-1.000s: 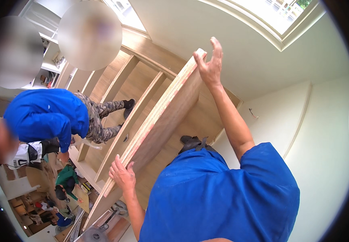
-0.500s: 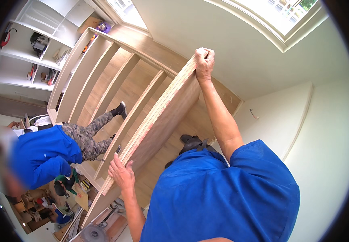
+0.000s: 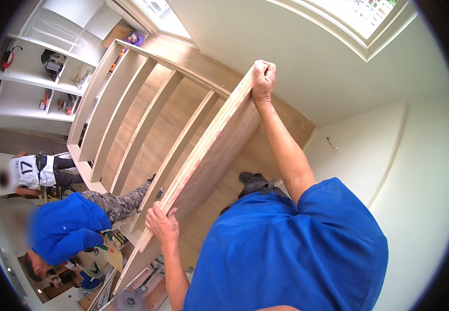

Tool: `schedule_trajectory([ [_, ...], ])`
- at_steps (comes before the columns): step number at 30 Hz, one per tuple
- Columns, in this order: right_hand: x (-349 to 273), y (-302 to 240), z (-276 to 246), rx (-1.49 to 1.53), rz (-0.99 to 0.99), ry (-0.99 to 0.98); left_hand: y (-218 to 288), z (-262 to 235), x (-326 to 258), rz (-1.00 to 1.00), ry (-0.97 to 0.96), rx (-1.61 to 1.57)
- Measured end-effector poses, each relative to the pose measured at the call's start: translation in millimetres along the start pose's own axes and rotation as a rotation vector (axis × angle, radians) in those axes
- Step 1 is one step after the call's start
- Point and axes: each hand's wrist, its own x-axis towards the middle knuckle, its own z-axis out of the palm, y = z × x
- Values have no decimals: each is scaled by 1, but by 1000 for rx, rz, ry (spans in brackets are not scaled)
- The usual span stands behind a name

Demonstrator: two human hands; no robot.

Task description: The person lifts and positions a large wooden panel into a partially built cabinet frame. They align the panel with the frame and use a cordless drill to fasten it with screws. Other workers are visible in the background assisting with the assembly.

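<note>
A long plywood panel (image 3: 218, 147), its pale layered edge turned up towards me, stands on edge in front of me and slants from upper right to lower left. My right hand (image 3: 263, 83) is closed around its far upper corner. Lower down, my left hand (image 3: 162, 224) grips the same edge, fingers over the top and thumb on the near face. Beyond the panel lies a wooden cabinet frame (image 3: 142, 101) with several upright dividers. The panel runs alongside its nearest divider; whether they touch I cannot tell.
A co-worker in a blue shirt (image 3: 69, 220) bends beside the frame's left end; another in a white top (image 3: 33, 171) is behind. White shelves (image 3: 27, 54) hold tools at the far left. A wall (image 3: 421, 155) stands close on my right. Below left is a clear round object (image 3: 128, 300).
The blue-shirted co-worker has shifted lower and bent further, bringing the white-topped person into view. My view has moved slightly; both my hands keep their grip on the panel.
</note>
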Motion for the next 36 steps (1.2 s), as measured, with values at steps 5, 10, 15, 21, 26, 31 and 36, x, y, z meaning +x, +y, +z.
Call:
schedule_trajectory([
  [5, 2, 4, 4, 29, -38, 20, -4, -2, 2, 62, 37, 11],
  [10, 12, 8, 1, 49, -33, 53, -4, 1, 3, 87, 55, -21],
  [15, 14, 13, 2, -15, -13, 84, -7, -2, 7, 76, -37, -40],
  [21, 12, 5, -3, 76, 5, 26, -8, -9, 14, 110, -81, -160],
  [26, 10, 1, -1, 103, -33, -8, 61, -54, 52, 206, -118, -417],
  [31, 7, -11, -8, 37, -9, -47, 187, -66, 125, 423, -111, -414],
  [36, 5, -14, -16, 36, 55, -191, 272, -56, 177, 339, -205, -320],
])
